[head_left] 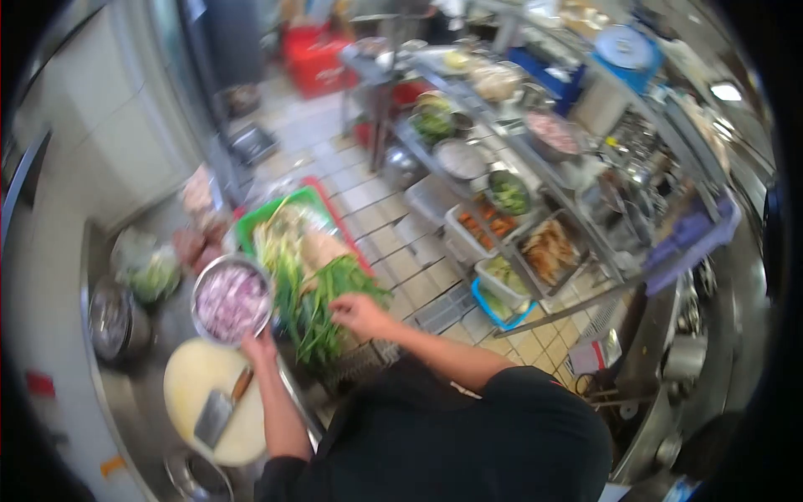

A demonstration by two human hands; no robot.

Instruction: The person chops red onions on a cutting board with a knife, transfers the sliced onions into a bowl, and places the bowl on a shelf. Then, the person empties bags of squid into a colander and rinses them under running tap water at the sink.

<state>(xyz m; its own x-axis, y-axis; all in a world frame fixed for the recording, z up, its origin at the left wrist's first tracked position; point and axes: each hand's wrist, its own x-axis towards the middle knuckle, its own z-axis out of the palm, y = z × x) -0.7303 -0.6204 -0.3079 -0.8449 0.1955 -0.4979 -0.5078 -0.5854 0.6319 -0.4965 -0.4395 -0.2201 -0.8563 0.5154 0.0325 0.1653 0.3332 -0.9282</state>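
Note:
My left hand (pixel 259 345) grips the rim of a metal bowl (pixel 196 311) filled with chopped red onion (pixel 232 303). The bowl is held over the worktop's edge beside the cutting board. My right hand (pixel 361 316) is at the green leaves (pixel 330 314), its fingers curled together; whether anything is pinched in them I cannot make out. The leaves and some long-stemmed greens spill from a green crate (pixel 245 226). On the round cutting board (pixel 186 368) lies a cleaver (pixel 216 417) with a wooden handle.
Bagged greens (pixel 153 280) and pieces of raw meat (pixel 199 238) lie on the worktop at left. Across the tiled floor (pixel 368 197), a metal shelf rack holds several trays, including orange pieces (pixel 485 222) and cooked meat (pixel 550 251). A red crate (pixel 316 60) stands far back.

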